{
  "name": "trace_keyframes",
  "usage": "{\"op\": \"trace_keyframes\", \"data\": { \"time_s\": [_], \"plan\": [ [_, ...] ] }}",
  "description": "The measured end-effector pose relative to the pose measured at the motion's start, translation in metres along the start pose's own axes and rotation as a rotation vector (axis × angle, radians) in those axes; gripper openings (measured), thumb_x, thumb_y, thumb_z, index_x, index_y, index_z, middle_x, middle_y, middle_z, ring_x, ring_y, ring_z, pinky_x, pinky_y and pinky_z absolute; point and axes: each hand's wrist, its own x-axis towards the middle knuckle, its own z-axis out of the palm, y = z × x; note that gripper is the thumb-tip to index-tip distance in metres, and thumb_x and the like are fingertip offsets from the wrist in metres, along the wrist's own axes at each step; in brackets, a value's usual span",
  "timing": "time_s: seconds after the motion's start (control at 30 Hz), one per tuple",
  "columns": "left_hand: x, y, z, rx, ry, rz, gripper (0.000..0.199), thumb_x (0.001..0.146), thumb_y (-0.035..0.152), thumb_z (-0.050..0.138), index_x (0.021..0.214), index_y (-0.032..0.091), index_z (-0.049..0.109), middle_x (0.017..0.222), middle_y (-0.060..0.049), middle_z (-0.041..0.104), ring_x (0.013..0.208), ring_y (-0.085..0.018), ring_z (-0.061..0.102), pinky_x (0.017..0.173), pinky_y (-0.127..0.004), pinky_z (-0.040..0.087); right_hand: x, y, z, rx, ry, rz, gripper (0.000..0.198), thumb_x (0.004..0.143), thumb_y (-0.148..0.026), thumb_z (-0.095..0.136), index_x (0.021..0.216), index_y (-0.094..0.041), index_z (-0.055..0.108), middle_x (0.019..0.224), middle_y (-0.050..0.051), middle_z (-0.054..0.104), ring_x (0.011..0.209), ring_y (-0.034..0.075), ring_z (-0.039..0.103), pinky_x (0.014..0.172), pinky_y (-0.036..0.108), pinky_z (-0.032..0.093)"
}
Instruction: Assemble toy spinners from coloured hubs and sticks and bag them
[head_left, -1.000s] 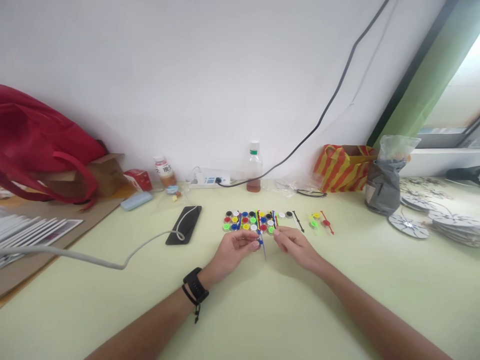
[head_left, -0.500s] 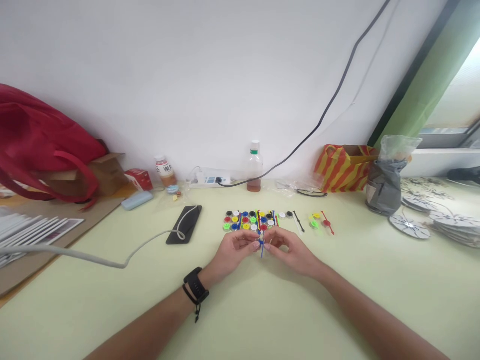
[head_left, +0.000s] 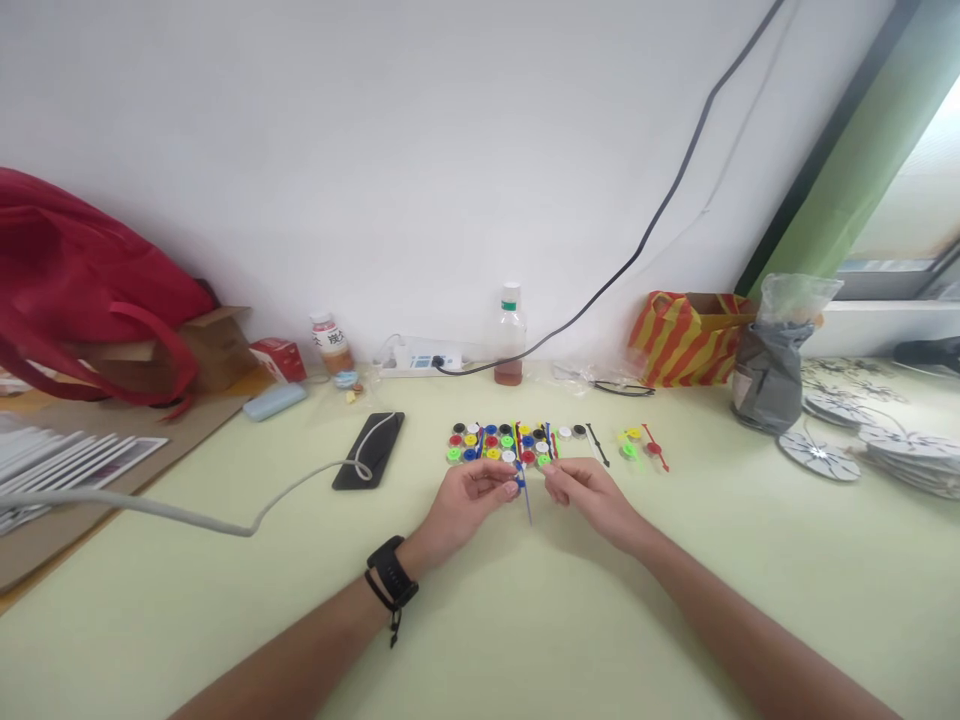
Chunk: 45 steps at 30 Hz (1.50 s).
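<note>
My left hand point(head_left: 466, 497) pinches a small blue disc with a thin blue strap point(head_left: 524, 493) hanging down from it, just above the pale green table point(head_left: 480, 620). A short gap to the right, my right hand point(head_left: 590, 490) has its fingers curled and close together, and I cannot tell whether anything is between them. Right behind both hands lies a tight group of small coloured discs and straps point(head_left: 504, 443) in black, blue, red, yellow, green and white. A few loose green, yellow and red pieces point(head_left: 642, 446) lie further right.
A black phone point(head_left: 369, 449) with a grey cable point(head_left: 225, 520) lies to the left. Along the wall stand a bottle point(head_left: 508, 335), a power strip point(head_left: 420, 358), a striped bag point(head_left: 686, 335) and a grey wrapped bundle point(head_left: 769, 370). A red bag point(head_left: 82, 280) sits far left; white discs point(head_left: 870, 445) far right.
My right hand came in to meet the left at the blue strap, then drew back to the right. The left hand keeps hold of the blue piece.
</note>
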Motion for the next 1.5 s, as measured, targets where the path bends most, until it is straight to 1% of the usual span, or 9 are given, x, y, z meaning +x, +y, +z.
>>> {"op": "trace_keyframes", "data": {
  "time_s": [0.17,0.4,0.7,0.83,0.93,1.17,1.27,1.4,1.5],
  "plan": [
    [-0.001,0.003,0.002,-0.002,-0.008,0.001,0.033,0.077,0.037,0.087,0.101,0.016,0.077,0.100,-0.009,0.076,0.093,-0.020,0.069,0.089,-0.033,0.056,-0.001,-0.001,0.002,-0.007,-0.009,-0.036,0.036,0.092,-0.054,0.067,0.084,-0.020,0.057,0.078,-0.001,0.055,0.071,0.014,0.050,0.066,0.027,0.043],
    [-0.002,0.004,0.003,-0.006,-0.036,0.012,0.032,0.079,0.035,0.086,0.102,0.016,0.076,0.100,-0.009,0.075,0.094,-0.021,0.070,0.090,-0.035,0.057,-0.003,-0.004,0.004,-0.084,-0.049,-0.060,0.030,0.093,-0.051,0.065,0.100,-0.022,0.063,0.096,0.004,0.065,0.077,0.016,0.059,0.072,0.031,0.051],
    [-0.003,0.003,0.002,-0.032,-0.098,0.012,0.027,0.083,0.034,0.083,0.102,0.016,0.073,0.103,-0.008,0.075,0.095,-0.021,0.071,0.091,-0.035,0.057,-0.003,-0.001,0.011,-0.128,-0.026,-0.047,0.025,0.091,-0.046,0.068,0.096,-0.022,0.066,0.088,0.002,0.069,0.073,0.016,0.062,0.069,0.030,0.051],
    [-0.004,0.005,0.003,-0.018,-0.105,0.011,0.037,0.083,0.035,0.083,0.114,0.018,0.070,0.110,-0.010,0.074,0.102,-0.022,0.069,0.093,-0.035,0.055,-0.002,-0.001,0.005,-0.159,0.004,-0.060,0.030,0.094,-0.050,0.063,0.098,-0.021,0.067,0.077,0.002,0.066,0.071,0.017,0.062,0.068,0.030,0.051],
    [-0.004,0.006,0.003,0.048,-0.094,-0.043,0.040,0.088,0.043,0.076,0.118,0.019,0.069,0.109,-0.010,0.074,0.095,-0.020,0.070,0.084,-0.032,0.055,-0.001,-0.007,-0.016,-0.234,0.123,-0.126,0.031,0.096,-0.051,0.059,0.103,-0.021,0.066,0.082,0.004,0.069,0.072,0.018,0.063,0.067,0.031,0.053],
    [-0.003,0.006,0.002,0.101,-0.130,-0.087,0.036,0.089,0.049,0.072,0.106,0.017,0.073,0.090,-0.008,0.073,0.079,-0.017,0.067,0.072,-0.028,0.053,-0.003,-0.022,-0.084,-0.499,0.629,-0.195,0.029,0.091,-0.048,0.063,0.097,-0.020,0.065,0.080,0.007,0.070,0.070,0.021,0.067,0.064,0.031,0.054],
    [-0.003,0.006,0.002,0.101,-0.140,-0.089,0.035,0.090,0.049,0.072,0.105,0.017,0.074,0.091,-0.008,0.072,0.082,-0.017,0.068,0.074,-0.028,0.053,-0.008,-0.019,-0.098,-0.564,0.487,-0.008,0.015,0.084,-0.036,0.066,0.083,-0.021,0.064,0.068,0.004,0.068,0.060,0.019,0.064,0.054,0.027,0.049],
    [-0.004,0.007,0.003,0.118,-0.143,-0.114,0.034,0.089,0.049,0.073,0.103,0.017,0.074,0.092,-0.008,0.073,0.084,-0.018,0.068,0.077,-0.028,0.053,-0.016,-0.005,-0.106,-0.658,-0.043,0.475,0.012,0.071,-0.015,0.064,0.064,-0.021,0.056,0.056,0.001,0.065,0.050,0.017,0.063,0.048,0.025,0.043],
    [-0.004,0.008,0.004,0.121,-0.138,-0.118,0.034,0.087,0.049,0.074,0.100,0.017,0.075,0.091,-0.008,0.073,0.084,-0.018,0.069,0.078,-0.029,0.054,-0.018,0.006,-0.109,-0.670,-0.118,0.613,0.015,0.069,-0.008,0.059,0.064,-0.021,0.052,0.064,0.003,0.069,0.055,0.019,0.067,0.051,0.026,0.044]
  ]
}}
